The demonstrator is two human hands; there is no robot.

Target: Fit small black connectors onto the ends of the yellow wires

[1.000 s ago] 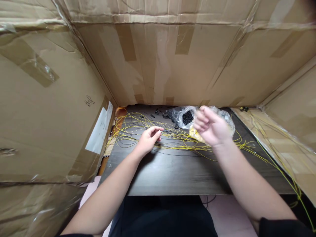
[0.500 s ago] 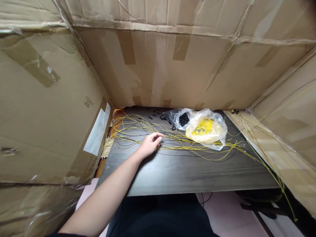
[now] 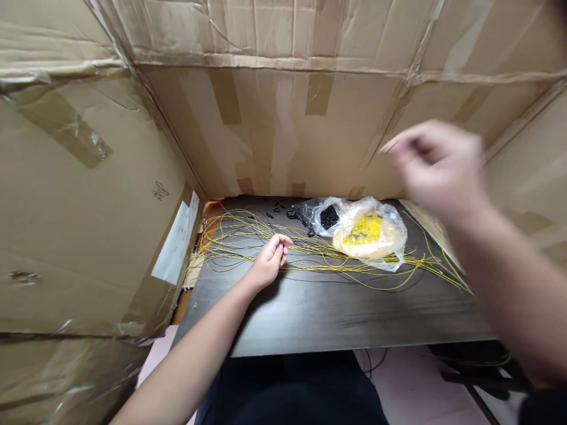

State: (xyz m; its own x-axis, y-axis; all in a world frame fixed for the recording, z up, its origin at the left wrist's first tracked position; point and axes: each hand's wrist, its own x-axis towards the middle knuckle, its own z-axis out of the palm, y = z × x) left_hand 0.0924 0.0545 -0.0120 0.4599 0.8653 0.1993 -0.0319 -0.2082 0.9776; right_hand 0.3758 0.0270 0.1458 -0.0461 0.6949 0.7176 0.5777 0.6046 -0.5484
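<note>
Long yellow and black wires (image 3: pixel 349 264) lie in a loose bundle along the dark tabletop. My left hand (image 3: pixel 271 258) rests over the bundle, fingers curled and thumb pressed against them; whatever is between the fingertips is too small to make out. High on the right, above the table, my right hand (image 3: pixel 443 162) is blurred by motion. Its thumb and forefinger come together in a pinch, and I cannot see what they hold. Between the hands sits an open clear plastic bag of small yellow parts (image 3: pixel 364 229), beside a bag of small black parts (image 3: pixel 328 217).
Several loose black pieces (image 3: pixel 277 208) are scattered at the back of the table (image 3: pixel 310 319). Cardboard walls (image 3: pixel 266 130) stand at the back and both sides. A white paper sheet (image 3: pixel 175 245) is stuck to the left wall. Yellow wire ends reach the table's right edge.
My right hand and forearm have come into view, raised on the right. My left hand has stayed almost in place, its fingers a little more curled. The view has shifted slightly.
</note>
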